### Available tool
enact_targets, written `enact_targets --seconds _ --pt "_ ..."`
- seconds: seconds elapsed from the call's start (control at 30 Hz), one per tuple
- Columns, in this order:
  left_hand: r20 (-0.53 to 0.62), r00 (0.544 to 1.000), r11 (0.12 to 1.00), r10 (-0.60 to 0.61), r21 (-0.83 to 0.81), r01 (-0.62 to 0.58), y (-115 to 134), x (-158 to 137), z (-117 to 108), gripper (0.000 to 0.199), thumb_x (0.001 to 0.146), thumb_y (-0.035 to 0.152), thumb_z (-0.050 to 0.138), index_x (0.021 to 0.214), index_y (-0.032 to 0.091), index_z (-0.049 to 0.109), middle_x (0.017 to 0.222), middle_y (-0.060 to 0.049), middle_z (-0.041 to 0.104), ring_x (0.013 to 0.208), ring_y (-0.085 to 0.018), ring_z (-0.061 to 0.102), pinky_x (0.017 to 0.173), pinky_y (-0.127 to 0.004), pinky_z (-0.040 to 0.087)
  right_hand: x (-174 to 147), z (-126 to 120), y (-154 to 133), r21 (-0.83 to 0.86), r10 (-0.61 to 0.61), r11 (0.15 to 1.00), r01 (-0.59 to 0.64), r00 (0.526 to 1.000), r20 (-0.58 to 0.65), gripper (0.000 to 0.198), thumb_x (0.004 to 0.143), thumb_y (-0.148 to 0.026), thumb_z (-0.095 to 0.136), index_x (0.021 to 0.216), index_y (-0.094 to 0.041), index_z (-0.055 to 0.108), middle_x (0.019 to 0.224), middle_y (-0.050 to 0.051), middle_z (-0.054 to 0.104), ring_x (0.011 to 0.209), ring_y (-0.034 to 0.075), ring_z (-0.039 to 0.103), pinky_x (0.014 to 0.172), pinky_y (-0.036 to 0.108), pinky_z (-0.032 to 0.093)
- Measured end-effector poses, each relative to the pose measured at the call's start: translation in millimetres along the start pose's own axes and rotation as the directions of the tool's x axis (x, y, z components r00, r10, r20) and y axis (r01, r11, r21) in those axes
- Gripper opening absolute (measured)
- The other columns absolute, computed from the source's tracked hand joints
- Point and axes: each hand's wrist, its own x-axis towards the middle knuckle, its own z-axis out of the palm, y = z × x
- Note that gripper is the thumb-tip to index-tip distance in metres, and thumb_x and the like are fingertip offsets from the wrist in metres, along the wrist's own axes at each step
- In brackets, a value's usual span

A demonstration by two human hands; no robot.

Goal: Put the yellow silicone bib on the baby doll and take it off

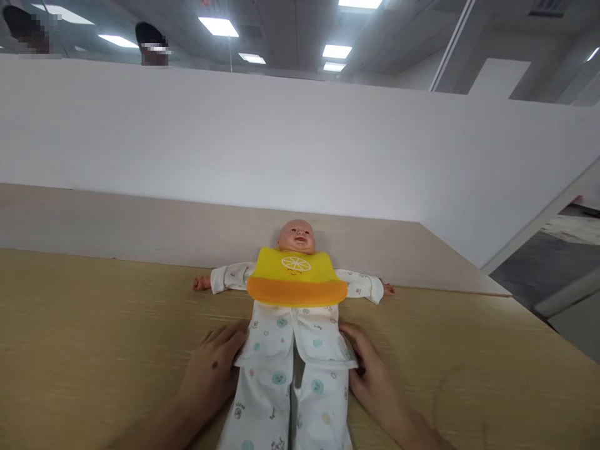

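A baby doll [297, 232] lies on its back, head at the far end, arms stretched out to both sides. Around its neck is a yellow bib [269, 265] with an orange pocket and a white citrus slice print. The doll wears a white printed top [319, 331] and matching trousers [267, 400]. At the left side of its waist, my left hand [213, 369] is curled against the top's hem, fingertips partly hidden. My right hand [370, 369] grips the opposite side of the hem, with its fingers bent in beside the cloth.
The doll rests on a yellowish wooden table [107, 331]. Behind its head is a paler board strip [117, 222], with a white partition [210, 137] rising beyond. Two people's heads show over the partition at upper left. The table's edge slants away at right.
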Motion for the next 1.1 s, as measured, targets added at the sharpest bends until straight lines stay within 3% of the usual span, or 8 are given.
enact_targets --seconds 0.23,0.43,0.6,0.7,0.8,0.87,0.97,1.1 --pt "-0.002 0.992 0.990 0.127 -0.057 -0.127 0.1 -3.5 -0.2 0.022 0.078 0.018 0.046 0.094 0.022 0.060 0.108 -0.008 0.061 0.097 -0.022 0.057 0.083 -0.034 0.044 1.0 -0.6 -2.1 -0.013 0.019 1.000 -0.018 0.999 0.047 0.064 0.069 -0.005 0.040 0.125 -0.037 0.034 0.124 0.000 0.048 0.116 0.019 0.047 0.098 0.038 0.041" --pt "0.052 0.988 0.894 0.147 -0.434 -0.111 -15.8 -0.5 -13.5 0.019 0.069 0.015 0.045 0.084 0.019 0.057 0.086 -0.004 0.061 0.081 -0.017 0.056 0.075 -0.028 0.046 0.0 -21.5 -6.3 0.020 -0.019 1.000 0.016 0.989 0.146 0.072 0.062 -0.004 0.043 0.129 -0.029 0.042 0.124 0.005 0.051 0.106 0.021 0.054 0.090 0.036 0.046" --pt "-0.163 0.965 0.816 -0.204 -0.573 0.076 -36.7 27.1 -24.8 0.016 0.069 0.021 0.043 0.076 0.018 0.056 0.073 -0.001 0.057 0.072 -0.017 0.053 0.069 -0.028 0.043 27.7 -55.5 -6.1 0.076 0.179 0.982 -0.174 0.982 -0.059 0.022 0.073 -0.019 0.047 0.086 -0.020 0.065 0.072 0.002 0.060 0.055 0.013 0.048 0.052 0.027 0.041" --pt "-0.255 0.907 0.761 -0.334 -0.641 0.100 -38.7 64.1 -30.0 0.014 0.065 0.026 0.047 0.071 0.017 0.056 0.069 0.000 0.056 0.069 -0.016 0.052 0.068 -0.027 0.042 68.7 -64.5 -7.7 0.253 0.294 0.934 -0.252 0.946 -0.141 0.015 0.073 -0.027 0.056 0.080 -0.017 0.066 0.073 0.002 0.062 0.067 0.015 0.054 0.064 0.027 0.045" --pt "-0.235 0.892 0.706 -0.387 -0.698 0.122 -34.2 109.7 -31.3 0.018 0.062 0.027 0.052 0.076 0.018 0.060 0.070 0.001 0.058 0.070 -0.014 0.053 0.068 -0.025 0.041 120.0 -58.2 -3.0 0.564 0.421 0.774 -0.288 0.900 -0.117 0.019 0.072 -0.028 0.059 0.084 -0.015 0.065 0.089 0.005 0.066 0.086 0.017 0.061 0.081 0.028 0.047" --pt "-0.173 0.890 0.613 -0.422 -0.777 0.140 -30.0 139.8 -29.6 0.019 0.061 0.028 0.057 0.076 0.017 0.061 0.071 0.000 0.059 0.070 -0.014 0.054 0.068 -0.025 0.041 153.3 -47.8 4.4 0.687 0.516 0.654 -0.318 0.851 -0.097 0.017 0.070 -0.025 0.060 0.083 -0.015 0.063 0.088 0.006 0.066 0.086 0.017 0.062 0.081 0.026 0.048" --pt "0.102 0.910 0.327 -0.402 -0.912 0.247 -24.9 178.0 -23.6 0.021 0.063 0.032 0.061 0.076 0.016 0.057 0.070 -0.002 0.061 0.067 -0.014 0.058 0.067 -0.026 0.044 193.5 -28.5 16.8 0.767 0.647 0.477 -0.430 0.762 0.025 0.015 0.073 -0.026 0.056 0.083 -0.015 0.059 0.074 0.006 0.064 0.070 0.015 0.062 0.069 0.026 0.050" --pt "0.403 0.874 0.080 -0.270 -0.895 0.438 -22.8 210.8 -12.9 0.029 0.070 0.040 0.059 0.083 0.015 0.055 0.061 -0.002 0.061 0.057 -0.017 0.059 0.057 -0.027 0.046 224.1 -5.0 30.2 0.785 0.641 0.311 -0.535 0.728 0.242 0.025 0.078 -0.033 0.049 0.089 -0.013 0.058 0.068 0.004 0.062 0.059 0.015 0.058 0.059 0.026 0.047"
